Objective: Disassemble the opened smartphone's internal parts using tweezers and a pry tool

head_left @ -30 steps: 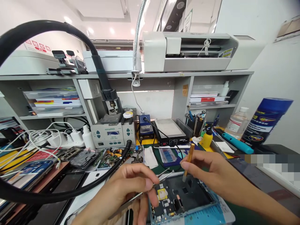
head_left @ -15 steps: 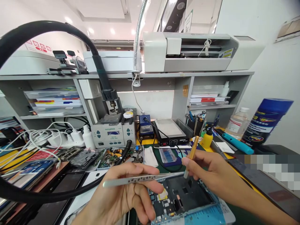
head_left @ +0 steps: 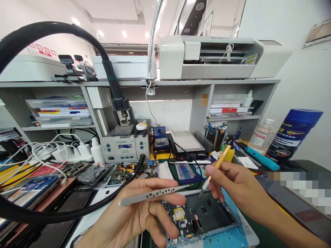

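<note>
1. Head view: two hands, each with one tool, and one opened phone (head_left: 216,215), which lies tilted on a light-blue, smooth-faced slab (head_left: 227,239) in front of the person.
2. The left hand (head_left: 138,212), at the phone's left edge, loosely grasps one pair of tweezers (head_left: 152,196): flat grey metal, pierced by a row of round holes, tapering to a point.
3. The right hand (head_left: 234,181), over the phone's far right side, pinches one knife (head_left: 219,160) with a slim, round, gold-coloured handle; its thin blade points down at the phone's matt black plate, contact unclear.
4. Beyond the phone, to the right: one yellow bottle (head_left: 229,155), one clear bottle (head_left: 261,137), one glossy blue cylindrical can (head_left: 293,134).
5. Beyond it, to the left: one white bottle (head_left: 97,152) and one boxy grey station (head_left: 125,150).
</note>
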`<state>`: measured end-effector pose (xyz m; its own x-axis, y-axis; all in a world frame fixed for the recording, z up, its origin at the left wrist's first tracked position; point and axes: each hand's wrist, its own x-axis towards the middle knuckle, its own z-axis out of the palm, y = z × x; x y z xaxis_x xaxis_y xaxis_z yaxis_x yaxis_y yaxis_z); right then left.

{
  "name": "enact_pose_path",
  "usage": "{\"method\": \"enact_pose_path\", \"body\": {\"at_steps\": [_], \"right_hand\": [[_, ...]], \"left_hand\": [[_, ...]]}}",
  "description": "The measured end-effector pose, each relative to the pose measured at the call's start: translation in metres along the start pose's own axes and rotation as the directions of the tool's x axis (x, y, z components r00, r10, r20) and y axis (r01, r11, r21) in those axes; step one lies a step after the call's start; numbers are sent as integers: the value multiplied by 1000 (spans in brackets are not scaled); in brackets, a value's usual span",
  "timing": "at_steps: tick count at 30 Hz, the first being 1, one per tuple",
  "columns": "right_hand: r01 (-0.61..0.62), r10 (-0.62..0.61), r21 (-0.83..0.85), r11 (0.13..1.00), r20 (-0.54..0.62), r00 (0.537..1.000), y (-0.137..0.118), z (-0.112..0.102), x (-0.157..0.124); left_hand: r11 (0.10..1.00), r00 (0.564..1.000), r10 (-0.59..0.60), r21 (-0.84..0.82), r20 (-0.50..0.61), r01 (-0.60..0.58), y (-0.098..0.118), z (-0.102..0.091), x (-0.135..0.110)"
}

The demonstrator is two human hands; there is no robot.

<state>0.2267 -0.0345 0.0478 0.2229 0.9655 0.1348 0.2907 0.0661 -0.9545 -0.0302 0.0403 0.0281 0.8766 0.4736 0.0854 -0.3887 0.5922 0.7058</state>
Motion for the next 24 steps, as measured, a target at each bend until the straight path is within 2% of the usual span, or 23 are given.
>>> {"method": "enact_pose_path", "body": {"at_steps": [8,11,14,17,21,24], "right_hand": [[-11,10,44,999,12,1000,1,-1,4],[-12,12,40,999,18,1000,1,-3,5],[-15,15,29,999,4,1000,1,-5,5],[-13,14,26,1000,-19,1000,1,-7,3],[-28,28,42,999,4,1000,2,-7,-2],[-56,53,51,997,49,997,4,-3,-4]], "left_hand": [[987,972,-58,132,-228,90,10,20,-3],[979,958,-32,182,-284,87,10,24,-2],[948,938,26,307,-347,87,6,22,-1],[880,927,86,464,-366,102,2,17,0],[713,933,179,695,-311,95,1,14,0],[637,934,197,763,-299,110,0,15,0]]}}
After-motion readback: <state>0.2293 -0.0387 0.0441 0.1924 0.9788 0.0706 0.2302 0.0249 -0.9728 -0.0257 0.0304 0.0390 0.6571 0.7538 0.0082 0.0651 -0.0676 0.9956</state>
